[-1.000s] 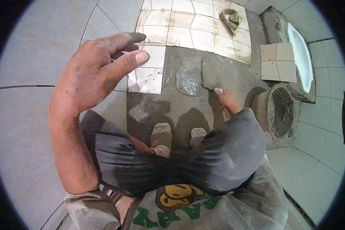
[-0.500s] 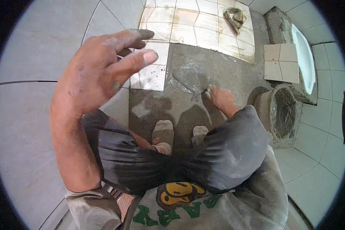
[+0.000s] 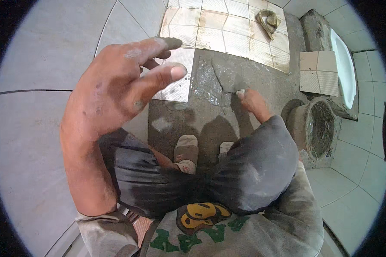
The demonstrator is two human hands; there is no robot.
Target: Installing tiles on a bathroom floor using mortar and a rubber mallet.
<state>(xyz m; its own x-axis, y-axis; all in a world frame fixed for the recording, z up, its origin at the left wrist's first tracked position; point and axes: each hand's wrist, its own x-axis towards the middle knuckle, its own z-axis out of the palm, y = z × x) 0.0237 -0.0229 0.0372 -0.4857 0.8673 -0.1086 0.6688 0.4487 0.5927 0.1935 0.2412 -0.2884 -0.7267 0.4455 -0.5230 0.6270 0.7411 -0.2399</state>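
My right hand [image 3: 254,103] is closed round a trowel, with its handle mostly hidden in my fist. The grey trowel blade [image 3: 230,80] lies flat against wet cement mortar [image 3: 206,83] spread on the floor. My left hand [image 3: 122,83] is raised near the camera with nothing in it, thumb and fingers apart and the fingertips smeared grey. Beyond the mortar lie pale laid floor tiles [image 3: 225,34]. One more white textured tile [image 3: 178,88] borders the mortar on its left, partly behind my left hand.
A mortar-caked bucket [image 3: 296,124] stands at the right, by my knee. Behind it, loose beige tiles [image 3: 318,73] lean near a white ceramic basin [image 3: 345,70]. A crumpled dirty cloth [image 3: 268,23] rests on the far tiles. Large grey wall tiles [image 3: 34,141] rise at the left.
My right hand has moved a little away from me and to the right, taking the trowel across the mortar. The left hand stays raised, slightly further right in view.
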